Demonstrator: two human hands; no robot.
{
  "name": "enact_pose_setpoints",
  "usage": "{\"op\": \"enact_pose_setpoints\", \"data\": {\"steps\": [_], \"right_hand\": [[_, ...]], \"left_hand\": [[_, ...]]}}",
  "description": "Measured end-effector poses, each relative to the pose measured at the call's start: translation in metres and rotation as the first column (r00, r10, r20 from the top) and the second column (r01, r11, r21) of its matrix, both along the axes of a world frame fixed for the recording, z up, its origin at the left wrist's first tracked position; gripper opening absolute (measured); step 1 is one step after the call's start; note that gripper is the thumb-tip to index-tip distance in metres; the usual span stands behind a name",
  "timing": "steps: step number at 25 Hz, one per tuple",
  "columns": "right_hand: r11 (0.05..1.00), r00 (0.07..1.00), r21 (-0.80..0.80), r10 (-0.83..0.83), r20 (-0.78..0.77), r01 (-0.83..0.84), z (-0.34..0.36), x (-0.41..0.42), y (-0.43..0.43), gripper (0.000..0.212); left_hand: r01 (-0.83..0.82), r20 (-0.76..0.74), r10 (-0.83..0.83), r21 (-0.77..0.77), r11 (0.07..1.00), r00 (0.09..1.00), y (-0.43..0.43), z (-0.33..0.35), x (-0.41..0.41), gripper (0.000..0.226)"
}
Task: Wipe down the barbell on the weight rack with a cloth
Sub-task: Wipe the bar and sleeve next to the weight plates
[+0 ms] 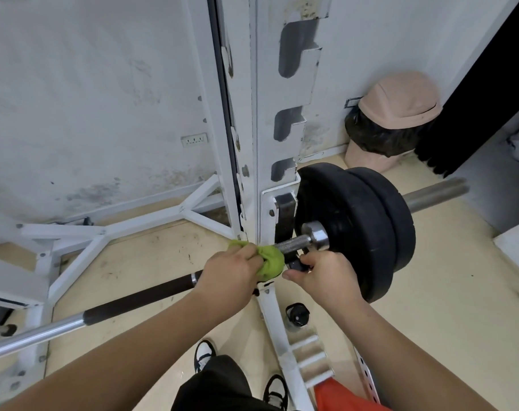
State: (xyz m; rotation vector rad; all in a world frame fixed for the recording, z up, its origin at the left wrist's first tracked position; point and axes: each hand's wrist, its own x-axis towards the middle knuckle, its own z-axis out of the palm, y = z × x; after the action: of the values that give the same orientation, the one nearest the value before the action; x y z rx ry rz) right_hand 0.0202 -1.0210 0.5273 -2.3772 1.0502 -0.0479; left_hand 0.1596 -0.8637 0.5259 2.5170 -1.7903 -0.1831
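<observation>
1. Your left hand (231, 274) has its fingers curled round a green cloth (271, 261), which is bunched over the bar (292, 244).
2. The cloth wraps the bar just beside the upright of the rack (252, 114), on the knurled stretch short of the chrome collar (317, 235).
3. Your right hand (326, 277) sits just right of the cloth, its fingers curled and pinching a small dark part (296, 265) right under the bar. I cannot tell what that part is.
4. The bar lies in the rack's hook. It runs from the lower left, under your left hand, through two black plates (356, 229) to its bare end on the right.
5. The plates touch each other and sit close against the outer side of the upright.
6. On the floor (445, 292) by the rack's foot stands a dark bottle (298, 314).
7. A pink bin (397, 114) with a black liner stands by the wall behind the plates.
</observation>
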Motion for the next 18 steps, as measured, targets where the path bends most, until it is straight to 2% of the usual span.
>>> {"op": "enact_pose_setpoints", "data": {"steps": [1,2,4,6,10,16,18], "right_hand": [[0.999,0.999,0.030,-0.023,0.022,0.022,-0.002,-0.001,0.001,0.038],[0.997,0.998,0.064,-0.048,0.047,0.045,-0.004,-0.002,0.002,0.037],[0.987,0.987,0.130,-0.110,0.120,0.094,-0.007,-0.006,0.006,0.039],[0.974,0.962,0.163,-0.190,0.194,0.160,-0.012,-0.010,0.010,0.035],[0.953,0.931,0.217,-0.264,0.252,0.211,-0.020,-0.012,0.014,0.018],[0.984,0.958,0.103,-0.163,0.237,0.142,-0.017,-0.011,0.013,0.029],[0.992,0.976,-0.020,-0.122,0.180,0.128,-0.015,-0.008,0.012,0.030]], "left_hand": [[-0.011,-0.027,0.013,0.081,0.997,1.000,-0.001,0.009,-0.004,0.017],[-0.053,-0.019,0.055,0.074,0.996,0.998,-0.010,0.015,-0.007,0.011],[-0.107,0.029,0.108,-0.029,0.994,0.994,-0.041,0.033,-0.016,0.014],[-0.063,0.076,0.070,-0.094,0.994,0.995,-0.075,0.039,-0.030,0.014],[-0.043,0.168,0.013,0.177,0.983,0.986,-0.105,0.033,-0.043,0.030],[-0.152,0.205,0.089,0.317,0.936,0.975,-0.046,0.039,-0.024,0.036],[-0.177,0.212,0.115,0.299,0.938,0.970,-0.039,0.038,-0.006,0.033]]}}
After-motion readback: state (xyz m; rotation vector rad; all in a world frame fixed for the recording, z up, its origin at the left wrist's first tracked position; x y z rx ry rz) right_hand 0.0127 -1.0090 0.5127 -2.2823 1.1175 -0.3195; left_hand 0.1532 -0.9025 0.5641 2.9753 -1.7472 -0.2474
